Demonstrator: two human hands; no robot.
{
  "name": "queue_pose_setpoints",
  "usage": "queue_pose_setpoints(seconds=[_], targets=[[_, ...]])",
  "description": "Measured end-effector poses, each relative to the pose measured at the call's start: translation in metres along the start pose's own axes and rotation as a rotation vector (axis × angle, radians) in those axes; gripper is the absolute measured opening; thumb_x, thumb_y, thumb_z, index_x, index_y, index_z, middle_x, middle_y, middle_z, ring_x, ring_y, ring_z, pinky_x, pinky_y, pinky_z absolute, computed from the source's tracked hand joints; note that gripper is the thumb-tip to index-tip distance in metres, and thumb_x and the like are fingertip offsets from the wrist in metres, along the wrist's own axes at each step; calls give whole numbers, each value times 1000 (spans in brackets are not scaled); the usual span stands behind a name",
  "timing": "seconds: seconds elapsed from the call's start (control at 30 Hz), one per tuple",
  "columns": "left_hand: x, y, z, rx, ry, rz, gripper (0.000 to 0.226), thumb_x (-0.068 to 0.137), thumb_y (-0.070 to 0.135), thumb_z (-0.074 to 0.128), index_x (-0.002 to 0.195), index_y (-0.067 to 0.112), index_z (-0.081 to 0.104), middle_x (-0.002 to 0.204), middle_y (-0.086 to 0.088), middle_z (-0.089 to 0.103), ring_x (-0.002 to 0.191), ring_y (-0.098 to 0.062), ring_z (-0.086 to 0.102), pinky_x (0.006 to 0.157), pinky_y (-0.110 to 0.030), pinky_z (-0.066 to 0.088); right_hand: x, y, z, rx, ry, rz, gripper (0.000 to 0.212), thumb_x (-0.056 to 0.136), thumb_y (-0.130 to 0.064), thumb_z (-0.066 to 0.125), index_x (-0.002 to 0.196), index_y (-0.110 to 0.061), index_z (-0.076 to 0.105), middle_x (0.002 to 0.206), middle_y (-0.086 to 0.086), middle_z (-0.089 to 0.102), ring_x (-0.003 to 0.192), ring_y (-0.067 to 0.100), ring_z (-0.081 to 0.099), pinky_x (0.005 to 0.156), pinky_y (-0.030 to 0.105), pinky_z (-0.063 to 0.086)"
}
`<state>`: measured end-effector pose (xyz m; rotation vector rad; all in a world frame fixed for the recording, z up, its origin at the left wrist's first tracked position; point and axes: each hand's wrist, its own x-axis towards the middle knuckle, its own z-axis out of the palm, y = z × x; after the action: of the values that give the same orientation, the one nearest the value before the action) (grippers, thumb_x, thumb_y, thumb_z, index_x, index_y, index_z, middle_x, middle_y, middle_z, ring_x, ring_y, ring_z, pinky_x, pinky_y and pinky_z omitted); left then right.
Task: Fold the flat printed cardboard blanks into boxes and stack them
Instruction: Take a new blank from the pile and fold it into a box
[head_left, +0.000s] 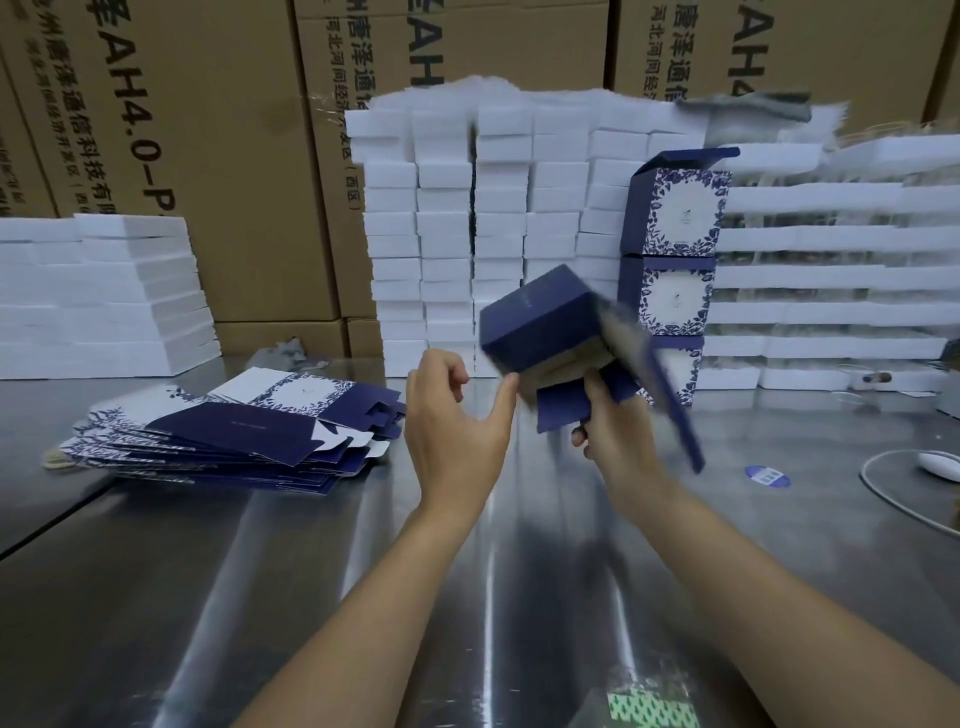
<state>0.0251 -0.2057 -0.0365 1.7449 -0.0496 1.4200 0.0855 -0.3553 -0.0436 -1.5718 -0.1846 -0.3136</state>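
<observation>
Your right hand (608, 431) grips the half-folded blue box (545, 322) in the air; your left hand (452, 421) is loose, thumb touching it. Many flat blanks (234, 431) wait on the left. Three folded boxes (675, 270) stand stacked behind.

box (550, 317): motion-blurred, flaps unclear | cable (883, 486): cut by right edge | cartons (208, 156): cropped top
</observation>
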Motion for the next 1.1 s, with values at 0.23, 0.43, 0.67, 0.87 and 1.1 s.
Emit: queue_pose_setpoints(seconds=[0.23, 0.43, 0.67, 0.87, 1.1], targets=[[-6, 1, 11, -195, -486, -525, 58, 95, 65, 65, 68, 17, 48, 62, 5, 42, 61, -14, 39, 63, -33, 34, -4, -11, 14, 366, -28, 322, 41, 107, -51, 52, 89, -15, 57, 52, -6, 47, 43, 7, 47, 41, 21, 35], [-9, 7, 17, -431, -504, -767, 38, 103, 33, 61, 68, 18, 56, 52, 8, 48, 48, -8, 41, 48, -18, 35, -16, -17, 25, 283, -155, 266, 57, 106, -52, 54, 59, -20, 53, 56, -2, 48, 49, 11, 48, 45, 23, 38], [-6, 11, 12, -437, -461, -823, 33, 102, 26, 55, 71, 16, 53, 54, 3, 55, 47, -9, 46, 57, -28, 35, -31, -20, 32, 230, -296, 207, 41, 103, -31, 60, 65, -17, 60, 59, 0, 49, 52, 10, 46, 51, 21, 36], [-7, 9, 13, -435, -429, -860, 39, 106, 28, 52, 68, 19, 46, 51, 10, 47, 44, -5, 43, 54, -25, 34, -31, -23, 29, 191, -299, 230, 37, 103, -30, 61, 70, -17, 53, 62, 1, 47, 53, 11, 42, 54, 24, 33], [-5, 3, 14, -407, -413, -848, 39, 106, 31, 54, 71, 22, 41, 56, 10, 36, 53, -10, 33, 45, -17, 32, -24, -21, 27, 138, -167, 246, 49, 106, -49, 53, 72, -14, 59, 55, -4, 54, 48, 9, 47, 58, 27, 39]])
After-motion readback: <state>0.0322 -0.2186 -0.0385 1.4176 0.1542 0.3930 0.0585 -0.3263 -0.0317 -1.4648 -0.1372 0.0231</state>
